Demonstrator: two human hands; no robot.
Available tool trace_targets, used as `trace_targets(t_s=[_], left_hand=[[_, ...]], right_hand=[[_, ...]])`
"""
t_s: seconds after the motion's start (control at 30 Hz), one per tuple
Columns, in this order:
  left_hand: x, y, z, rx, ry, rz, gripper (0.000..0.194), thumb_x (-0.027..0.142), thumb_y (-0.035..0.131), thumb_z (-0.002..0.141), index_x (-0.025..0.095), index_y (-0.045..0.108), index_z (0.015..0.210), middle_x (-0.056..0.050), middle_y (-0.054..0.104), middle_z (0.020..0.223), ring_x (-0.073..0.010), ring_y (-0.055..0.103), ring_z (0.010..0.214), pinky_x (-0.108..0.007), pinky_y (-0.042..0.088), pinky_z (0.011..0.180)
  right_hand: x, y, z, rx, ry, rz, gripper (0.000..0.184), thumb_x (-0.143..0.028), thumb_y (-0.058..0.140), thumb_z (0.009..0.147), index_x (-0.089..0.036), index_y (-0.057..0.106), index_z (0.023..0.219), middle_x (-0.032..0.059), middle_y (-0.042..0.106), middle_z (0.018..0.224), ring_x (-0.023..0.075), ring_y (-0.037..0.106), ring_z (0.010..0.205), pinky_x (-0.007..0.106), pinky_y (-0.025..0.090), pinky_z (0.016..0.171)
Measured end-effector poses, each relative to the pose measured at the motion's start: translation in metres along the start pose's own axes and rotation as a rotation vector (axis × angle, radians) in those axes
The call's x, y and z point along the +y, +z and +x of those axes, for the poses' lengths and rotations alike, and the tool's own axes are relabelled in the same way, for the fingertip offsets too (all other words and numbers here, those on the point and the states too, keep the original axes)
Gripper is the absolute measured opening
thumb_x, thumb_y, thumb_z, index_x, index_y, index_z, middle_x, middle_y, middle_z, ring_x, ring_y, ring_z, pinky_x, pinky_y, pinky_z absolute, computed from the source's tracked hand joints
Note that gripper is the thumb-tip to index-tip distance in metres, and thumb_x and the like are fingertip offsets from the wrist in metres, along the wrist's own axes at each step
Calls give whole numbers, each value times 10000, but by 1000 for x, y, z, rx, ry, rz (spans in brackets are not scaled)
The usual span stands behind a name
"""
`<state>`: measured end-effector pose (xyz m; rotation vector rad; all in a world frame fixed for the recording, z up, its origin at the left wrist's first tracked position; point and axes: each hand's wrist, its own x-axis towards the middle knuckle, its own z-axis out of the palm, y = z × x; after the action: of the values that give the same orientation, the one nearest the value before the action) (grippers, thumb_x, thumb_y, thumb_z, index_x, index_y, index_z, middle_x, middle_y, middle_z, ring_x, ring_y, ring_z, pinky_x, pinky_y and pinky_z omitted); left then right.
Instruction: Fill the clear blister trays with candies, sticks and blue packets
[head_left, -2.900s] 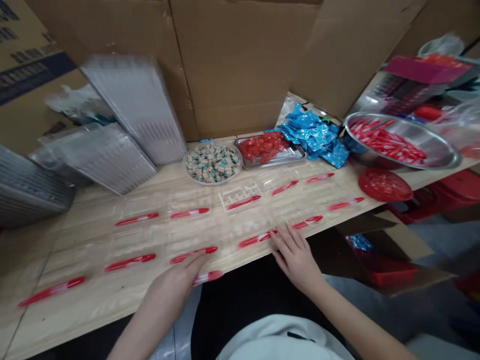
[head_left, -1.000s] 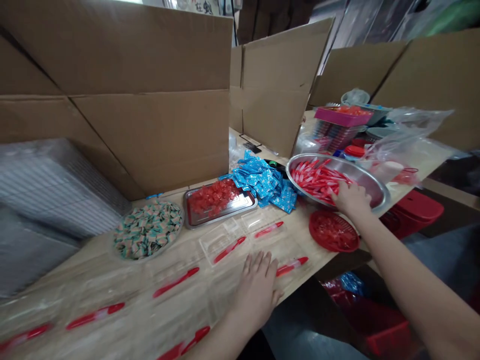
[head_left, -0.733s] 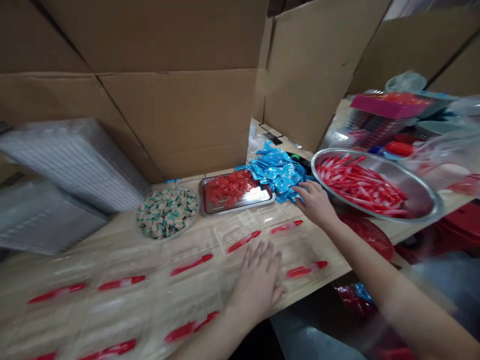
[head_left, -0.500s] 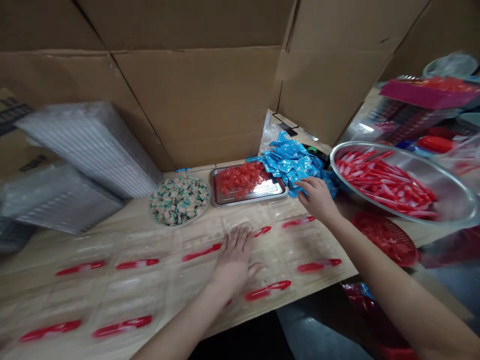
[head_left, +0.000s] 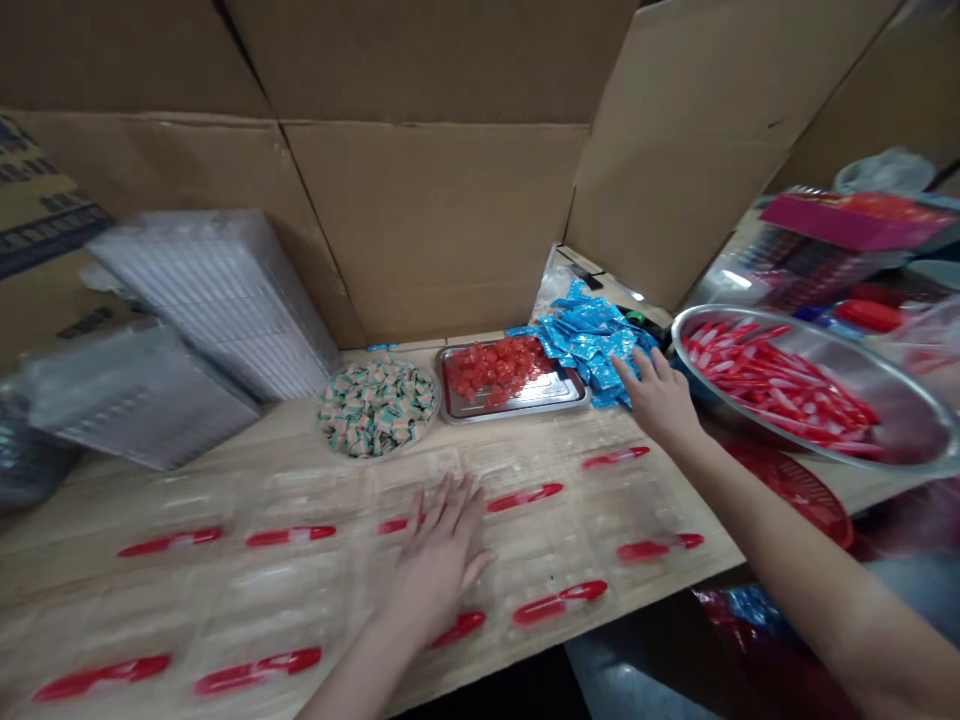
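Observation:
My left hand (head_left: 441,545) lies palm down over the clear plastic trays (head_left: 281,590), fingers stretched and a little spread, holding nothing that I can see. Slim red plastic pieces (head_left: 259,670) with pale middles lie in the trays, one in each. Part of one piece (head_left: 459,628) is covered by the left hand. Over on the right, my right hand (head_left: 664,400) hovers at the near edge of a heap of small blue packets (head_left: 592,335). Its fingers are apart and slightly bent, with nothing visible in them.
A round dish of small green-and-beige packets (head_left: 375,405) stands beside a metal tray (head_left: 517,405) of red pieces (head_left: 495,368). Stacked clear trays (head_left: 217,300) lean at the left. A large metal bowl (head_left: 919,400) and red basket (head_left: 817,490) stand right. Cardboard (head_left: 450,220) walls the back.
The view has shifted slightly. My left hand has slid left across the trays, uncovering more of a red piece. My right hand stays by the blue packets, its fingers now more spread.

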<state>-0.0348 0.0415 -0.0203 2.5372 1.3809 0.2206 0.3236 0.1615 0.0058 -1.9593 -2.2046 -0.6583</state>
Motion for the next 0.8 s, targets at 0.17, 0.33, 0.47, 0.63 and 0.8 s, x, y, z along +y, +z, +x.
trace_targets(t_s=[0.17, 0.33, 0.47, 0.63, 0.8], left_hand=[[-9, 8, -3, -53, 3, -4, 552, 339, 486, 847, 239, 349, 1372, -72, 330, 1452, -285, 268, 1345, -565, 241, 1068], [-6, 15, -1, 11, 15, -58, 529, 332, 465, 857, 284, 347, 1370, -51, 350, 1447, -268, 299, 1333, -536, 263, 1068], [-3, 6, 8, 21, -3, -208, 449, 326, 412, 886, 294, 402, 1334, -34, 394, 1423, -232, 324, 1321, -502, 253, 1085], [11, -9, 37, 97, -47, -631, 349, 308, 432, 879, 283, 540, 1210, -46, 518, 1310, -220, 397, 1262, -462, 281, 1071], [46, -7, 102, 118, -247, -1408, 231, 334, 581, 797, 228, 650, 990, -88, 632, 1106, -209, 556, 1083, -371, 371, 997]], right_hand=[[42, 34, 47, -107, -195, -170, 559, -55, 382, 822, -279, 404, 1334, 125, 318, 1449, 343, 283, 1302, 543, 327, 917], [55, 55, 67, -196, -223, -149, 456, -90, 354, 853, -226, 500, 1263, 170, 471, 1319, 330, 450, 1144, 473, 413, 792], [70, 46, 74, -167, -153, -16, 397, -98, 419, 816, -166, 584, 1170, 148, 585, 1169, 265, 531, 1026, 374, 433, 800], [89, 23, 81, 59, 253, 307, 336, -164, 498, 769, -189, 657, 1064, 86, 659, 1054, 251, 586, 958, 370, 438, 838], [73, 0, 67, 179, 784, 931, 366, -221, 605, 673, -156, 639, 1032, 71, 688, 884, 239, 626, 803, 391, 485, 741]])
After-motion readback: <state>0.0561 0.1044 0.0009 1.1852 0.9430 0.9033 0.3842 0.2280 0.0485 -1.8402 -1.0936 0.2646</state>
